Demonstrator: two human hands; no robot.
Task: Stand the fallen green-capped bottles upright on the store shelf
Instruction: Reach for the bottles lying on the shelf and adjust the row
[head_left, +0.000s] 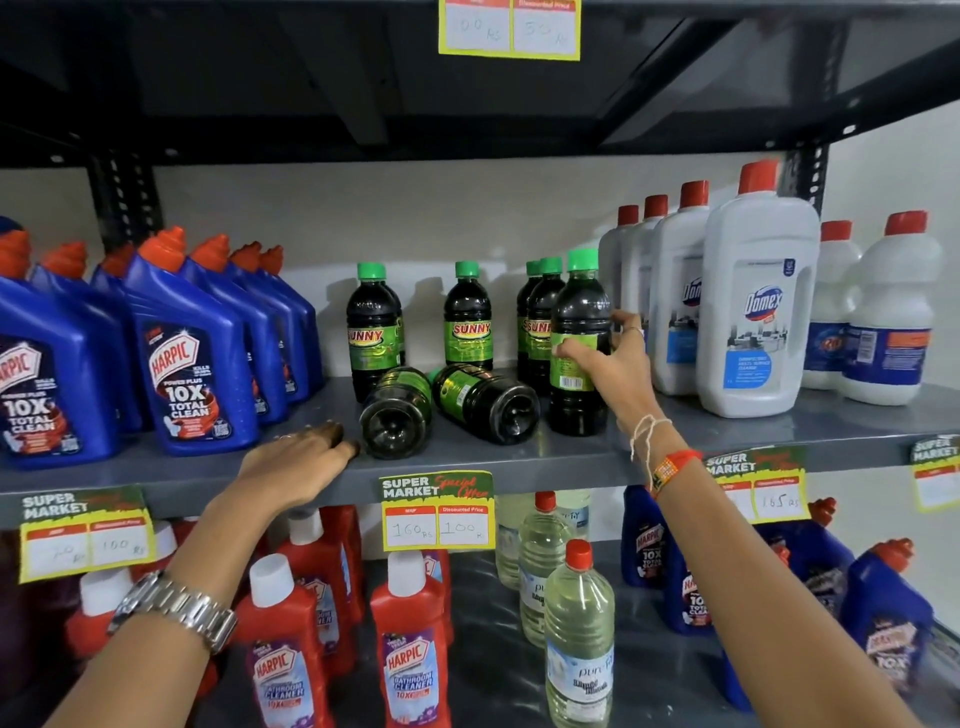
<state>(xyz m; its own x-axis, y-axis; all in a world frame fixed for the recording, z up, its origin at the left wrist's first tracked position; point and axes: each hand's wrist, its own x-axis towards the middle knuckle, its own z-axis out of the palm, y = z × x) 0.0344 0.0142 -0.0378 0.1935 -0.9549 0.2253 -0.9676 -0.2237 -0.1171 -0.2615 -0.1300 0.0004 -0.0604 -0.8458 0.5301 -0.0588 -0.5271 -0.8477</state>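
An upright green-capped bottle (579, 338) of dark liquid is gripped around its labelled middle by the right hand (615, 358) on the grey metal store shelf (519, 457), just left of white red-capped Domex bottles (756, 306). Two fallen green-capped bottles (397, 410) (485, 402) are seen lying on their sides at the shelf front, ribbed round bases facing outward, with further upright ones (374, 327) behind. The left hand (298, 462) is laid flat, fingers loose and holding nothing, on the shelf edge beside them. Blue Harpic bottles (192, 353) are ranked at left.
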